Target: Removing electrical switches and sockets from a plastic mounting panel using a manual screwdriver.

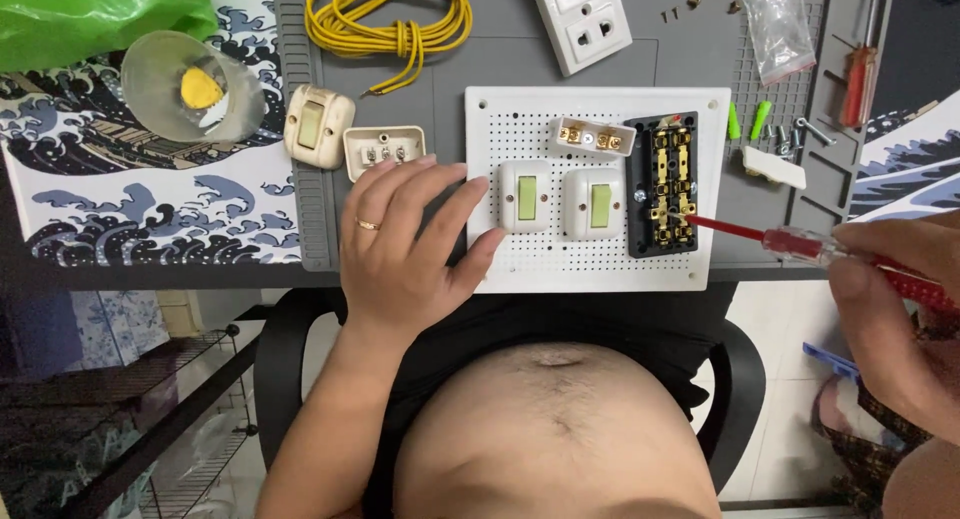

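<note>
Top right: small clear plastic bag, crinkly. Top left: green plastic bag; beside it, clear round cup with yellow lump inside. Left hand flat, fingers apart, pressing white holed board. Right hand clamped on red see-through screwdriver, tip touching black block with gold parts on board.
</note>
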